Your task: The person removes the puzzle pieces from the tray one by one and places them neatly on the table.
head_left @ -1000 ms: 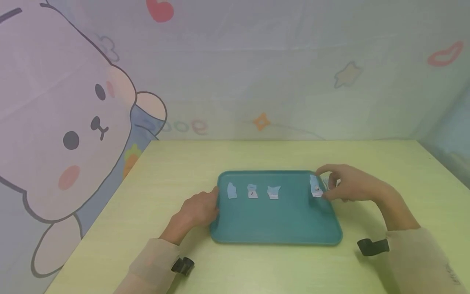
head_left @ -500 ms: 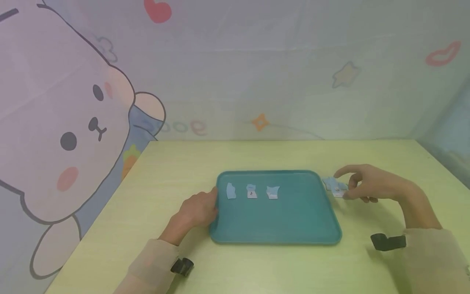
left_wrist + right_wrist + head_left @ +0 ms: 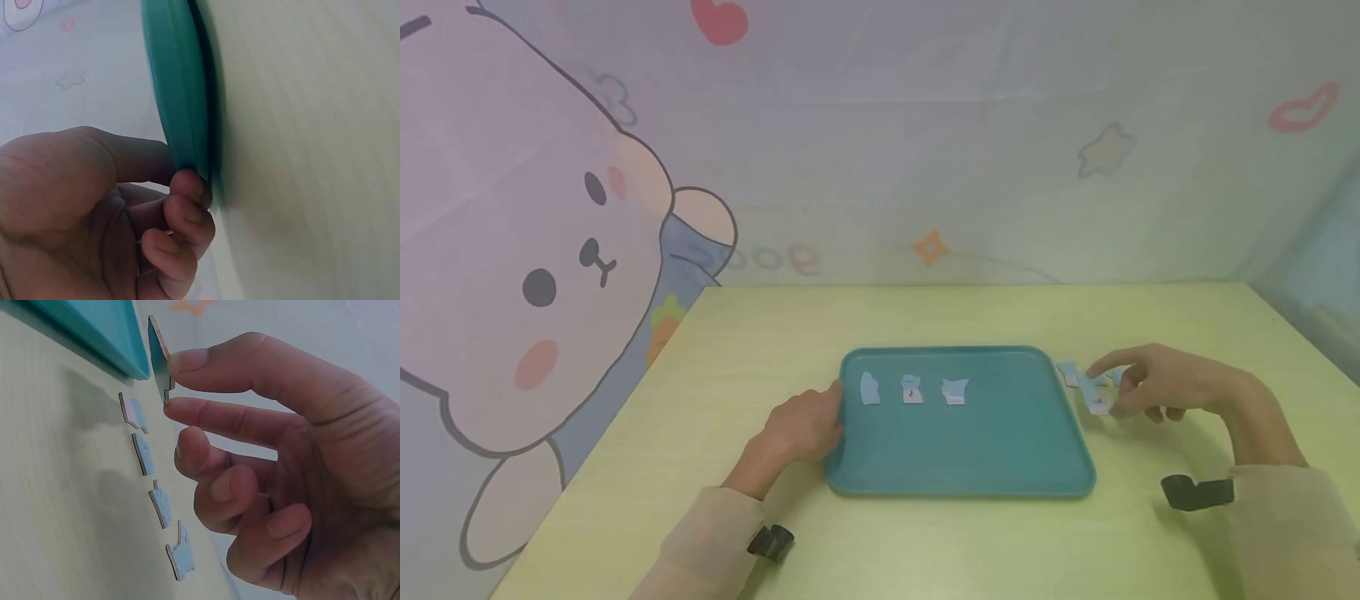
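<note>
My left hand grips the left rim of the teal tray. In the left wrist view, the thumb lies against the tray's edge and the fingers are curled under it. Just right of the tray, my right hand pinches a jigsaw puzzle piece between thumb and index finger, held above the table. Three light blue and white pieces lie in a row on the tray: a left piece, a middle piece and a right piece.
Several more puzzle pieces lie in a line on the pale yellow table, beside the tray and partly hidden by the right hand in the head view. A cartoon-printed cloth hangs behind the table.
My right hand has moved the pinched piece rightward, from over the tray's right rim to above the loose pieces beside it. The left hand keeps its grip on the tray.
</note>
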`<state>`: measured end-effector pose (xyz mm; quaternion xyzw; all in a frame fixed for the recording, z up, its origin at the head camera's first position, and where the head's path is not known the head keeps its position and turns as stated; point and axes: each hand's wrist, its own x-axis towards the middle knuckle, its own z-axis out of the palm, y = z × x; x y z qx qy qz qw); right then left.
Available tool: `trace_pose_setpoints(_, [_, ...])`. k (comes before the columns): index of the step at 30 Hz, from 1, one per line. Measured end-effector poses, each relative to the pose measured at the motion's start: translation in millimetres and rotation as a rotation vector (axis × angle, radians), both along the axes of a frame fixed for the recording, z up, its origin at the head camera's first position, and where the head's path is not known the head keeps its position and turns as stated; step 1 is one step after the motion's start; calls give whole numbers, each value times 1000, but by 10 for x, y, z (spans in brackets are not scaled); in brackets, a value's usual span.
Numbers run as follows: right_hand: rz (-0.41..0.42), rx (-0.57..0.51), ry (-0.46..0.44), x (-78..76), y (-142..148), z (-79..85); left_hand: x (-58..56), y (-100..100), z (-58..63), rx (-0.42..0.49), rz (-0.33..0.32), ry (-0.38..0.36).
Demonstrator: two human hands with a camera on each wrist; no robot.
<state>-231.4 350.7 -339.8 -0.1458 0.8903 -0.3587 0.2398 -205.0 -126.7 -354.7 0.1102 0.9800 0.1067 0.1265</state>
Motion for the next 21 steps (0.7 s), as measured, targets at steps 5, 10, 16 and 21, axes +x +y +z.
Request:
trace_pose_setpoints(5, [-4, 16, -34, -4, -4, -4, 3, -3, 15, -4, 3, -3])
trace_pose_setpoints(10, [9, 14, -59, -5, -13, -18, 7, -3, 24, -2, 4, -6])
trace_pose_setpoints(16, [10, 22, -76, 2, -39, -42, 6, -2, 18, 0, 6, -5])
trace_pose_setpoints(21, [-7, 42, -81, 6, -59, -57, 1, -5, 5, -3, 5, -3])
